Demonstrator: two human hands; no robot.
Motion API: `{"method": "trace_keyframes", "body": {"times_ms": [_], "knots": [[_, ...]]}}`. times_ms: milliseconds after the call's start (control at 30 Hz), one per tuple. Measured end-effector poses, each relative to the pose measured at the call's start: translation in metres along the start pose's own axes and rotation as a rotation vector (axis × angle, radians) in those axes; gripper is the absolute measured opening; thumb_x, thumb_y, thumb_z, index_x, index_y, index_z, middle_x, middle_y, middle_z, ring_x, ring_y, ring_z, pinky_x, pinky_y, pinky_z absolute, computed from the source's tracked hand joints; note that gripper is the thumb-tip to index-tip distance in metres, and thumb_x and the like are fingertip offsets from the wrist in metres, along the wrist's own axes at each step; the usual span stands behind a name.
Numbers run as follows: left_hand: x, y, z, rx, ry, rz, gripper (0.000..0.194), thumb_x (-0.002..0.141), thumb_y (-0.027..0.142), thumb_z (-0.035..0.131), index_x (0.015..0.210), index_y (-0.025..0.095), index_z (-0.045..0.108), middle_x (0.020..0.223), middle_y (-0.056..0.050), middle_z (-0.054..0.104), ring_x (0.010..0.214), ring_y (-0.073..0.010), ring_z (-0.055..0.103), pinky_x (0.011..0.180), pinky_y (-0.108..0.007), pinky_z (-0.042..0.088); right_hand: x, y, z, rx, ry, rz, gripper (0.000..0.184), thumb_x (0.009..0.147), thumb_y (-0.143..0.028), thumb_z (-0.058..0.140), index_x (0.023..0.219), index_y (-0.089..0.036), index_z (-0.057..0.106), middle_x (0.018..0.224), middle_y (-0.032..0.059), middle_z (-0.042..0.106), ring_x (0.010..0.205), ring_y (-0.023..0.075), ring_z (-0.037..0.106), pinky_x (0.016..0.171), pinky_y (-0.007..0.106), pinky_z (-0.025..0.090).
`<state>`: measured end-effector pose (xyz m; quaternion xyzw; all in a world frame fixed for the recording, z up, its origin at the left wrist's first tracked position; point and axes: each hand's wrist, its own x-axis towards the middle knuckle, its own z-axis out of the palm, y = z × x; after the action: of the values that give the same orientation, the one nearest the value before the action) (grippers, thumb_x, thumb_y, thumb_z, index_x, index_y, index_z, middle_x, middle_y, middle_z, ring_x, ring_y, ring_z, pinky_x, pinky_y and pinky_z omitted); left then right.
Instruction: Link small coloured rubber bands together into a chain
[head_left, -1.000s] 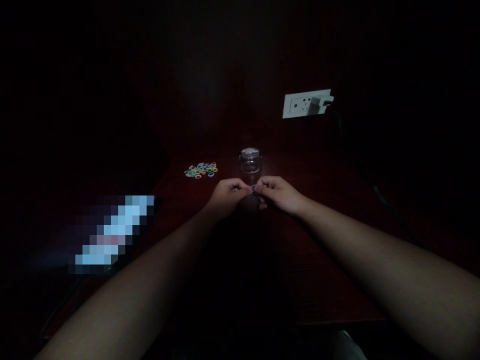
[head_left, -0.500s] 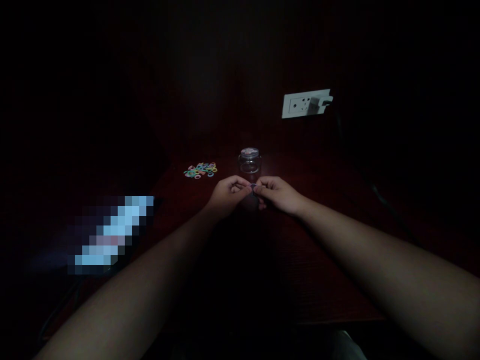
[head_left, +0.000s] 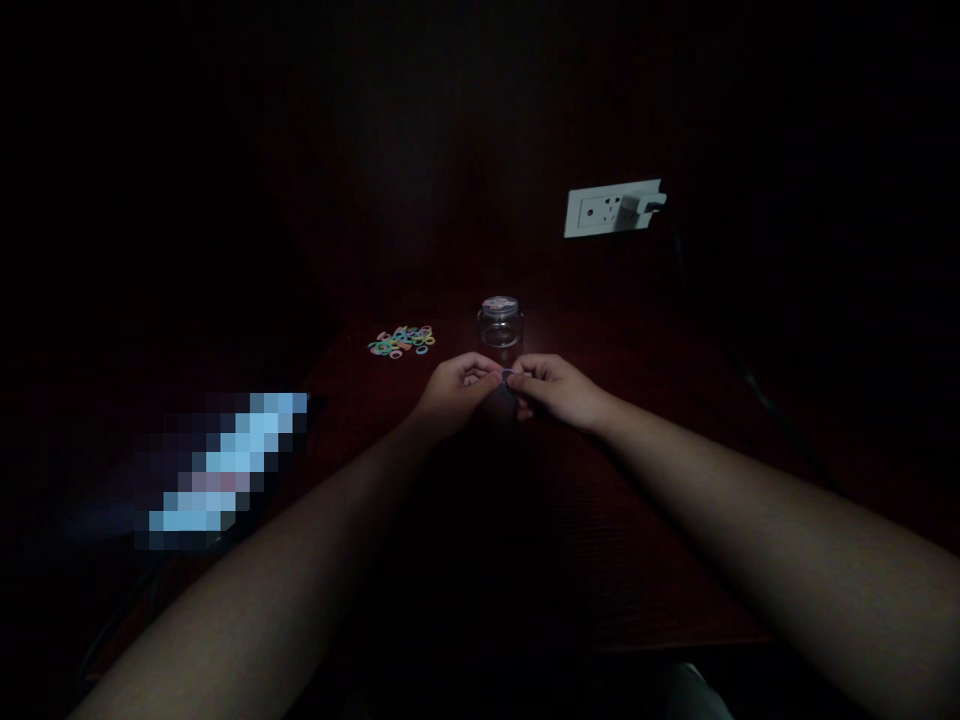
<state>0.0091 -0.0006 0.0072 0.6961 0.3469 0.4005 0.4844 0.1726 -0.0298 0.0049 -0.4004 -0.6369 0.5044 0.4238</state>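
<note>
The scene is very dark. My left hand (head_left: 457,390) and my right hand (head_left: 559,388) meet in the middle of a dark red wooden table (head_left: 637,560), fingertips pinched together on a small ring-shaped band (head_left: 506,378) held between them. Just behind my hands stands a small clear jar (head_left: 500,321) with a lid on top. To the left of the jar lies a little heap of several coloured bands (head_left: 403,341) on the table.
A white wall socket (head_left: 613,208) with a plug in it sits on the back wall at the right, and a dark cable runs down from it. A bright blurred patch (head_left: 221,470) lies at the left of the table.
Hardly anything differs. My fingertips have shifted slightly on the small band, and both hands stay in the same place before the jar.
</note>
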Motion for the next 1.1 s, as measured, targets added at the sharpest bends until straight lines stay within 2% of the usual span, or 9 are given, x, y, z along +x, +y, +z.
{"method": "trace_keyframes", "body": {"times_ms": [167, 400, 667, 900, 1100], "knots": [[-0.0004, 0.0002, 0.0000, 0.016, 0.008, -0.024, 0.017, 0.068, 0.026, 0.063, 0.076, 0.012, 0.059, 0.061, 0.000, 0.058, 0.051, -0.0068, 0.050, 0.048, -0.019, 0.037, -0.0004, -0.0018, 0.0006, -0.001, 0.006, 0.012, 0.021, 0.078, -0.032, 0.054, 0.066, -0.016, 0.045, 0.049, -0.0047, 0.051, 0.044, 0.0084, 0.052, 0.046, 0.021, 0.039], [0.0002, -0.0019, -0.0007, 0.010, 0.000, -0.031, 0.018, 0.069, 0.028, 0.063, 0.078, 0.012, 0.059, 0.067, -0.001, 0.061, 0.057, -0.0087, 0.054, 0.055, -0.021, 0.041, -0.0008, -0.0014, 0.0003, -0.018, 0.005, 0.004, 0.022, 0.078, -0.033, 0.054, 0.066, -0.016, 0.045, 0.050, -0.0041, 0.052, 0.045, 0.0083, 0.053, 0.047, 0.020, 0.039], [0.0005, -0.0033, -0.0013, 0.014, -0.020, -0.017, 0.015, 0.071, 0.027, 0.060, 0.075, 0.012, 0.057, 0.063, 0.001, 0.056, 0.055, -0.0068, 0.049, 0.053, -0.019, 0.039, 0.0001, 0.0004, -0.0004, -0.018, -0.003, -0.001, 0.023, 0.078, -0.034, 0.054, 0.066, -0.016, 0.045, 0.051, -0.0044, 0.051, 0.045, 0.0085, 0.053, 0.047, 0.021, 0.039], [0.0013, -0.0080, -0.0015, -0.005, -0.053, -0.035, 0.011, 0.075, 0.023, 0.052, 0.076, 0.013, 0.052, 0.068, 0.001, 0.056, 0.061, -0.0069, 0.051, 0.055, -0.018, 0.039, 0.0013, 0.0054, -0.0019, -0.013, -0.025, -0.014, 0.023, 0.080, -0.035, 0.052, 0.069, -0.016, 0.046, 0.052, -0.0047, 0.051, 0.046, 0.0086, 0.053, 0.048, 0.021, 0.040], [0.0009, -0.0053, -0.0009, -0.039, -0.074, -0.023, 0.011, 0.073, 0.023, 0.054, 0.076, 0.012, 0.052, 0.065, 0.002, 0.054, 0.057, -0.0065, 0.049, 0.054, -0.019, 0.039, 0.0018, 0.0051, -0.0018, -0.026, -0.022, -0.012, 0.023, 0.079, -0.035, 0.052, 0.068, -0.016, 0.046, 0.052, -0.0048, 0.051, 0.046, 0.0083, 0.053, 0.048, 0.021, 0.040]]}}
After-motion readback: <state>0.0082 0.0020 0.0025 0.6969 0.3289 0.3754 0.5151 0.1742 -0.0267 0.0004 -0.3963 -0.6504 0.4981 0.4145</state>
